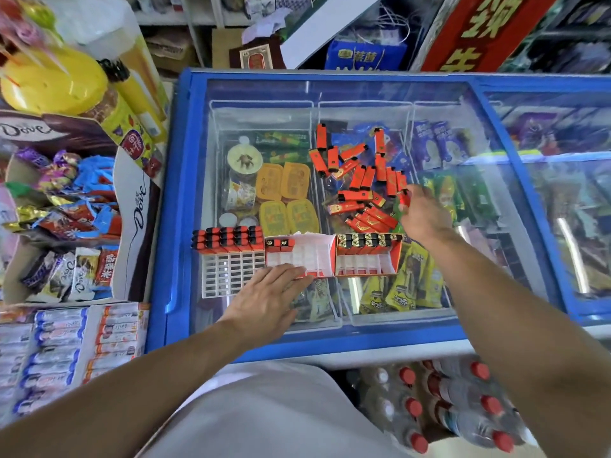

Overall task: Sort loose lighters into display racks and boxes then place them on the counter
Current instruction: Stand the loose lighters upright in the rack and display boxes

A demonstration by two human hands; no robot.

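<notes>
Several loose red lighters (pixel 358 175) lie scattered on the glass lid of a blue freezer (pixel 172 200). Three holders stand in a row near the lid's front: a clear plastic rack (pixel 228 276) with a back row of lighters, a middle red-and-white box (pixel 310 256) holding two lighters at its back left, and a right red box (pixel 367 262) with its back row filled. My left hand (pixel 267 299) rests flat against the front edge of the middle box, fingers apart. My right hand (pixel 423 213) is at the right edge of the pile, pinching one red lighter (pixel 404 198).
A Dove chocolate display carton (pixel 132 226) with candy stands left of the freezer. Packs of goods (pixel 66 342) lie at the front left. Bottled water with red caps (pixel 463 408) sits below the freezer's front right. A second glass lid (pixel 562 193) lies to the right.
</notes>
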